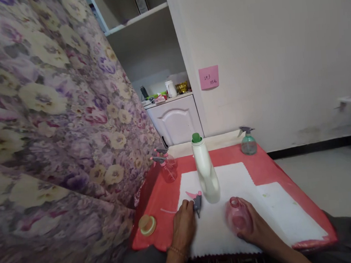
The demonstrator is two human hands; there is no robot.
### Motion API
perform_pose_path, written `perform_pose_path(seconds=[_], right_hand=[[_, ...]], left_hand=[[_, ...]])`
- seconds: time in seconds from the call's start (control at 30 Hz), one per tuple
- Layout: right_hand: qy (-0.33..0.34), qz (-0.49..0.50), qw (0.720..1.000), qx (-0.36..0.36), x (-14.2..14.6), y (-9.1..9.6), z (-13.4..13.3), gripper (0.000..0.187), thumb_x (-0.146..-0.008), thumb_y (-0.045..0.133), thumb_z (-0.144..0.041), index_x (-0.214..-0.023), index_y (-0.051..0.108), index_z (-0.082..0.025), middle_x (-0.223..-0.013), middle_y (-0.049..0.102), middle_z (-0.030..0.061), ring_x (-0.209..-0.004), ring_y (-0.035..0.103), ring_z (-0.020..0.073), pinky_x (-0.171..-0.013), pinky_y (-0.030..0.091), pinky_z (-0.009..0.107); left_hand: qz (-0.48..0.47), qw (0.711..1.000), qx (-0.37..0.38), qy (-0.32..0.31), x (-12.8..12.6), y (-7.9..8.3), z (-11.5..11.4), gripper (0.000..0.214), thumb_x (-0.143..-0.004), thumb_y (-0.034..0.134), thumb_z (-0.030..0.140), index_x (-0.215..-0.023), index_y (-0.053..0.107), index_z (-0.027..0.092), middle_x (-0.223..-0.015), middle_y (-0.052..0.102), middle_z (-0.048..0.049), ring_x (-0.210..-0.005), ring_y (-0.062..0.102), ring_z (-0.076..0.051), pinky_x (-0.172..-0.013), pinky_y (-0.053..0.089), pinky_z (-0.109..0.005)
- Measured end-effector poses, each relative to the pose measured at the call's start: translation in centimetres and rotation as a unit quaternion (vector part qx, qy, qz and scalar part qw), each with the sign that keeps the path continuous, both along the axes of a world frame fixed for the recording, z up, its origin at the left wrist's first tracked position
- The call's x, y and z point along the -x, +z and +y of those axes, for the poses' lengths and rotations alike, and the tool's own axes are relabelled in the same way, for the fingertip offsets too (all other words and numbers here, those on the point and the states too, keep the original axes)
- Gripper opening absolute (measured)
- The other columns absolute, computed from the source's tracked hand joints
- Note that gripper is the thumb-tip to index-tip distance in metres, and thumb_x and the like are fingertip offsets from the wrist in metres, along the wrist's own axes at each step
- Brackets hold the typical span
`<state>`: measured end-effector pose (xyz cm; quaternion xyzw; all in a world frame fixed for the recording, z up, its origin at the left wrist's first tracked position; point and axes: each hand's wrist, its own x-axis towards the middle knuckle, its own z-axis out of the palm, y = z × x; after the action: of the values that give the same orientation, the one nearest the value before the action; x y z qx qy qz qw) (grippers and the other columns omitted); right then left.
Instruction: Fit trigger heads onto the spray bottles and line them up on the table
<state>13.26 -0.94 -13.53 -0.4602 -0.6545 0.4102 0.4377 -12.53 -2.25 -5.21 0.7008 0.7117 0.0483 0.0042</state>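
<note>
My left hand (183, 225) has its fingers closed at a grey and pink trigger spray head (197, 202), low over the white cloth. A thin clear tube (168, 210) sticks out to the left of that hand. With my right hand (253, 225) I grip a see-through pink spray bottle (239, 218) from its right side; its neck is bare and points up. Between and beyond my hands a tall pale green jug (206, 173) with a handle stands upright, its green spout (196, 138) uncovered. A yellowish cap (147, 225) sits on the red cover left of my left hand.
Two pink spray bottles (169, 173) with grey triggers stand at the back left. A green spray bottle (248, 144) is at the back right corner. White cloths (234, 241) lie over the red table cover (156, 190). A flowered curtain (71, 136) hangs close on the left.
</note>
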Motion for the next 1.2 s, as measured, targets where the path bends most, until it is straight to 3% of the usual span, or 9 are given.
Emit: perform_pose_path(seconds=[0.2, 0.4, 0.57, 0.7, 0.83, 1.0, 1.1, 1.2], right_hand=[[0.011, -0.02, 1.0, -0.014, 0.0, 0.3, 0.1, 0.072, -0.07, 0.065, -0.027, -0.135, 0.035, -0.021, -0.137, 0.049, 0.0152, -0.129, 0.048, 0.031, -0.111, 0.037, 0.048], [0.031, -0.004, 0.999, 0.031, -0.4, -0.1, 0.0, 0.088, -0.061, 0.072, -0.023, -0.139, 0.031, -0.021, -0.144, 0.044, 0.0165, -0.136, 0.039, 0.0346, -0.114, 0.031, 0.05], [0.016, -0.003, 0.996, 0.085, -0.1, 0.2, -0.4, 0.097, -0.057, 0.071, -0.018, -0.143, 0.027, -0.02, -0.148, 0.039, 0.0156, -0.14, 0.033, 0.0325, -0.115, 0.029, 0.044], [-0.005, -0.018, 0.998, 0.066, 0.4, 0.7, -0.5, 0.092, -0.059, 0.072, -0.023, -0.142, 0.031, -0.02, -0.147, 0.041, 0.015, -0.139, 0.034, 0.0339, -0.115, 0.03, 0.044], [-0.012, -0.02, 0.998, 0.05, 0.7, 0.8, -0.2, 0.084, -0.066, 0.072, -0.03, -0.14, 0.034, -0.022, -0.143, 0.045, 0.0157, -0.135, 0.041, 0.0355, -0.112, 0.034, 0.047], [-0.023, 0.036, 0.999, 0.02, 0.4, 0.7, 1.2, 0.089, -0.059, 0.078, -0.041, -0.137, 0.038, -0.023, -0.139, 0.05, 0.0162, -0.132, 0.044, 0.0376, -0.109, 0.036, 0.052], [-0.039, 0.055, 0.998, 0.004, -0.3, 2.3, 2.4, 0.085, -0.062, 0.077, -0.042, -0.136, 0.039, -0.026, -0.142, 0.046, 0.0144, -0.133, 0.043, 0.0354, -0.106, 0.041, 0.051], [-0.05, 0.026, 0.998, -0.032, -0.9, 5.9, 3.6, 0.085, -0.061, 0.077, -0.04, -0.136, 0.038, -0.026, -0.142, 0.045, 0.0148, -0.125, 0.05, 0.036, -0.099, 0.046, 0.053]], left_hand=[[-0.007, 1.0, 0.006, -0.006, 1.4, -1.9, 1.5, 0.027, -0.089, 0.039, 0.009, -0.103, 0.058, 0.021, -0.106, 0.06, -0.0064, -0.095, 0.058, -0.019, -0.077, 0.039, -0.027], [-0.013, 1.0, -0.009, -0.027, 2.7, -3.4, 1.9, 0.028, -0.09, 0.038, 0.008, -0.105, 0.059, 0.019, -0.108, 0.06, -0.0085, -0.099, 0.054, -0.02, -0.082, 0.037, -0.03], [-0.032, 0.998, -0.035, -0.043, 3.7, -5.3, 2.1, 0.035, -0.09, 0.04, 0.005, -0.117, 0.057, 0.019, -0.114, 0.06, -0.0069, -0.101, 0.053, -0.019, -0.086, 0.036, -0.029], [-0.048, 0.996, -0.059, -0.044, 4.1, -6.6, 2.4, 0.036, -0.091, 0.042, 0.009, -0.123, 0.056, 0.02, -0.116, 0.062, -0.0064, -0.103, 0.052, -0.02, -0.088, 0.036, -0.031], [-0.058, 0.994, -0.077, -0.047, 4.7, -7.0, 2.6, 0.034, -0.09, 0.045, 0.008, -0.119, 0.06, 0.019, -0.114, 0.063, -0.0059, -0.104, 0.054, -0.02, -0.09, 0.036, -0.031], [-0.048, 0.993, -0.102, -0.033, 5.6, -7.1, 2.3, 0.031, -0.089, 0.046, 0.006, -0.112, 0.063, 0.019, -0.109, 0.065, -0.0059, -0.101, 0.057, -0.02, -0.089, 0.037, -0.03], [-0.038, 0.993, -0.11, -0.031, 5.8, -7.5, 2.2, 0.036, -0.088, 0.044, 0.003, -0.114, 0.062, 0.019, -0.11, 0.064, -0.0057, -0.102, 0.057, -0.019, -0.087, 0.038, -0.029], [-0.038, 0.991, -0.119, -0.039, 5.9, -8.0, 2.3, 0.039, -0.088, 0.041, 0.001, -0.115, 0.061, 0.021, -0.115, 0.063, -0.0053, -0.104, 0.056, -0.018, -0.089, 0.038, -0.028]])
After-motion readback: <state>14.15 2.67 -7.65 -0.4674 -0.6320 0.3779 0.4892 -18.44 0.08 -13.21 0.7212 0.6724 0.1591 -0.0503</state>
